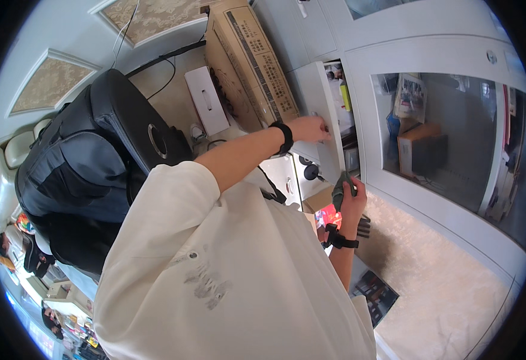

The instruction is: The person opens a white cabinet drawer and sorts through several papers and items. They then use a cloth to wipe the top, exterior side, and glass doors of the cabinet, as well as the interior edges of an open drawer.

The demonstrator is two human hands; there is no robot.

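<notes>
A white drawer (310,85) stands partly pulled out of the cabinet, with mixed items inside. My left hand (309,129) is at its front, fingers curled by the upper edge near a knob; whether they grip it is hard to see. My right hand (355,198) holds a folded dark green cloth (340,191) at the drawer's near corner. Inside the drawer lie a yellow-green object (345,96) and some darker things, partly hidden by the front panel.
A glass-fronted cabinet door (429,189) is on the right. A tall cardboard box (249,58) and a white box (206,99) stand ahead. A black padded massage chair (110,135) fills the left. A dark framed panel (375,294) lies low at right. People sit far left.
</notes>
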